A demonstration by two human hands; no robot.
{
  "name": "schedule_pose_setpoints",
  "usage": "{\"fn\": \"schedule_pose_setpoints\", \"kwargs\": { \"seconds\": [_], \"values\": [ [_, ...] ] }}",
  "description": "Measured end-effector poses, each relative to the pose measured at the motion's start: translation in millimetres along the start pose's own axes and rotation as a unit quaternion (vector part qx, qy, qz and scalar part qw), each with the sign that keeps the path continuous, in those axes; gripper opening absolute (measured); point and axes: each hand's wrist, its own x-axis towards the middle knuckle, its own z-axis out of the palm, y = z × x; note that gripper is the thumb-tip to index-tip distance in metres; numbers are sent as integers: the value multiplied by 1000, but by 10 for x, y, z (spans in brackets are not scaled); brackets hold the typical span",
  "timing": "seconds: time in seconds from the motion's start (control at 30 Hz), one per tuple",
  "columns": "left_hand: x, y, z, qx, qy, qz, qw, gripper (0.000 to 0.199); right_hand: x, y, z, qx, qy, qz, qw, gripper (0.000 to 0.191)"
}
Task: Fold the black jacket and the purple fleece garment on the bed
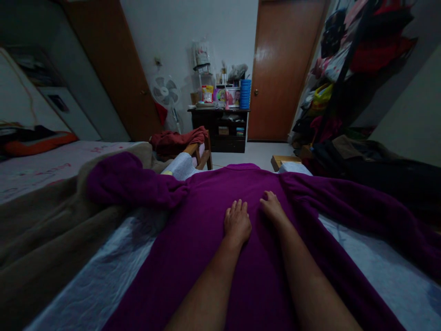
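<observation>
A purple long-sleeved garment (206,239) lies spread out with its neckline at the far end. Its left sleeve is bunched up, while the right one stretches out to the side. My left hand (237,222) rests flat on the middle of the garment, fingers extended. To its right, my right hand (273,208) is on the cloth too, its fingers slightly bent and apart, holding nothing that I can see. Under the garment is a pale blue-grey bed cover (361,248).
A brown blanket (51,220) lies on the left, and dark clothes (379,165) are heaped on the right. Beyond the bed are a reddish cloth (179,138) on a wooden frame, a white fan (166,91), a dark cabinet (218,131) and a wooden door (279,69).
</observation>
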Motion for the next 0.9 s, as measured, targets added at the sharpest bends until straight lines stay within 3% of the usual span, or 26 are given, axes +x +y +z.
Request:
{"fn": "schedule_pose_setpoints", "kwargs": {
  "seconds": [0.17, 0.3, 0.53, 0.77, 0.9],
  "values": [
    [8, -30, 25, -5, 22, -6, 1000, 50, -309, -154, 101, -31, 8, -30, 999, 55],
    [14, -31, 62, 5, 34, -4, 999, 51, -336, -183, 62, -50, 1, -37, 998, 55],
    [136, -86, 62, 22, -15, 5, 1000, 55, -336, -227, 28, -68, -6, -29, 997, 58],
    [620, -626, -31, 41, -26, 103, 993, 60, -374, -255, 22, -62, 13, -20, 998, 56],
    [1033, -1002, -178, 89, 32, 43, 995, 58, -373, -265, 27, -50, 27, -18, 998, 55]
  ]
}}
